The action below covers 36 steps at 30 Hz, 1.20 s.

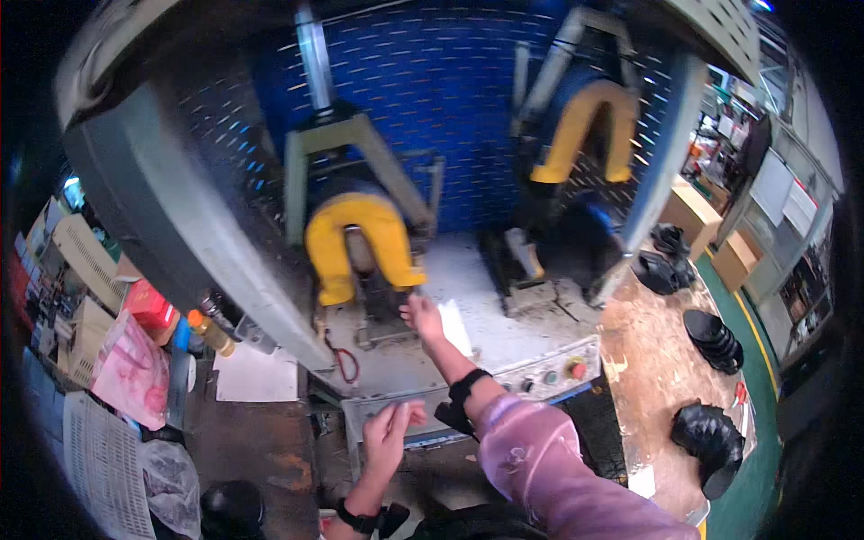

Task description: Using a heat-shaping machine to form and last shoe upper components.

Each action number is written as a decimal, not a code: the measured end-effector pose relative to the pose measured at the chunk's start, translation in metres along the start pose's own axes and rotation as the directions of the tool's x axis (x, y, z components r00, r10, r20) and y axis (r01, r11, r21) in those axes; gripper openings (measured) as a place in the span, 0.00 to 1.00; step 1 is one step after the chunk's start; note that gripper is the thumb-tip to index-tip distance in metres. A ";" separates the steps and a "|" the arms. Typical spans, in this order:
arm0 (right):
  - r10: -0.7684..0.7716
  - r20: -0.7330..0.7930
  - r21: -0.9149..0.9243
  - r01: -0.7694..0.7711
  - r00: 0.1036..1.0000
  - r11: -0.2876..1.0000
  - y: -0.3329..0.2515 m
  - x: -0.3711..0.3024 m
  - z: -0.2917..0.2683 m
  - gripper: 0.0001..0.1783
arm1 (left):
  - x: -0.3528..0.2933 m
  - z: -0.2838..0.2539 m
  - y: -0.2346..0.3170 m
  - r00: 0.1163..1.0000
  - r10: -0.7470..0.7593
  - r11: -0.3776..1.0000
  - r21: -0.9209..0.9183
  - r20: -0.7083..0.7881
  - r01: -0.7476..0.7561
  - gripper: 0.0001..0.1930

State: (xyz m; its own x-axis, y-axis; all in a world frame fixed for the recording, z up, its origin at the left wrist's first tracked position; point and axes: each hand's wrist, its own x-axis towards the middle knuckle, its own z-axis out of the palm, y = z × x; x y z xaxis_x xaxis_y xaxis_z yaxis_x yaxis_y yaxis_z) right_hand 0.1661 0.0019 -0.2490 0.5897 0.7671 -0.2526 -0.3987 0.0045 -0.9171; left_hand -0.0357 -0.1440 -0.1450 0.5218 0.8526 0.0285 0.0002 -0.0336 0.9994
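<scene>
Adjoining yellow pad (360, 211): right hand (423, 317), presumably for access; pinch cannot be confirmed.
Below pad: left hand (387, 436), fingers loosely bent, empty.

The left of 2 wide fisheye cameras on the person's head is looking forward and down into the open front of a grey metal machine (198, 234) with a slotted blue back panel (423, 90). It is facing that machine from close by, above its bed, and is framing it across the middle. The lens is also taking in a pale slatted plastic crate (103, 463) left of the machine and a worn brown wooden tabletop (648, 360) right of it. A shiny lilac sleeve (585, 468) is lying nearer the lens than the machine.
</scene>
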 end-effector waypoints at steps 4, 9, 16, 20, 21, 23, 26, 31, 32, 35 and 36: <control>-0.006 0.148 0.119 -0.011 0.989 0.993 -0.010 -0.086 -0.145 0.13 | 0.041 0.119 0.034 0.905 0.380 0.914 0.075 0.190 -0.399 0.09; 0.105 -0.038 0.055 -0.103 0.994 0.993 -0.079 -0.204 -0.322 0.12 | 0.097 0.271 0.107 0.763 0.631 0.583 0.565 0.137 -0.584 0.20; -0.066 -0.128 0.046 0.073 0.990 0.996 -0.125 -0.268 -0.445 0.14 | 0.072 0.287 0.098 0.504 0.832 0.179 0.747 0.232 -0.640 0.22; -0.398 0.087 0.022 0.398 0.913 0.917 -0.176 -0.308 -0.453 0.23 | -0.026 0.324 0.102 0.414 0.778 0.049 0.611 0.472 -0.790 0.26; -0.419 0.227 0.050 0.419 0.879 0.907 -0.183 -0.316 -0.457 0.25 | -0.038 0.336 0.097 0.419 0.710 0.049 0.554 0.566 -0.831 0.26; -0.073 0.375 -0.058 0.102 0.924 0.993 -0.192 -0.334 -0.465 0.21 | -0.056 0.360 0.083 0.396 0.614 0.078 0.447 0.683 -0.891 0.26; -0.239 0.169 0.066 0.231 0.956 0.971 -0.170 -0.348 -0.481 0.15 | -0.058 0.392 0.038 0.567 0.512 0.330 0.461 0.645 -0.824 0.19; -0.597 0.061 -0.703 0.459 0.800 0.543 -0.148 -0.360 -0.530 0.16 | -0.074 0.434 -0.039 0.322 -0.410 0.462 -0.110 0.853 0.880 0.16; -0.567 0.067 -0.726 0.430 0.821 0.536 -0.138 -0.363 -0.535 0.17 | -0.079 0.444 -0.058 0.368 -0.430 0.526 -0.103 0.825 0.844 0.16; -0.670 0.025 -0.869 0.348 0.742 0.353 -0.129 -0.385 -0.562 0.15 | -0.092 0.490 -0.066 0.400 -0.462 0.585 -0.066 0.792 0.808 0.13; -0.665 -0.169 -0.853 0.230 0.728 0.469 -0.125 -0.396 -0.573 0.14 | -0.090 0.499 -0.078 0.377 -0.433 0.580 -0.067 0.819 0.812 0.13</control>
State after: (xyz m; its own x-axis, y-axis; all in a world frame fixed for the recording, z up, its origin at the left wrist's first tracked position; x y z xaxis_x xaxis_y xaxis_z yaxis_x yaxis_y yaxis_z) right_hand 0.3855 -0.6701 -0.2109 0.8128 0.4469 0.3736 0.5478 -0.3687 -0.7510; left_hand 0.3432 -0.4779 -0.2348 0.8952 -0.0910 -0.4362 0.3662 0.7078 0.6041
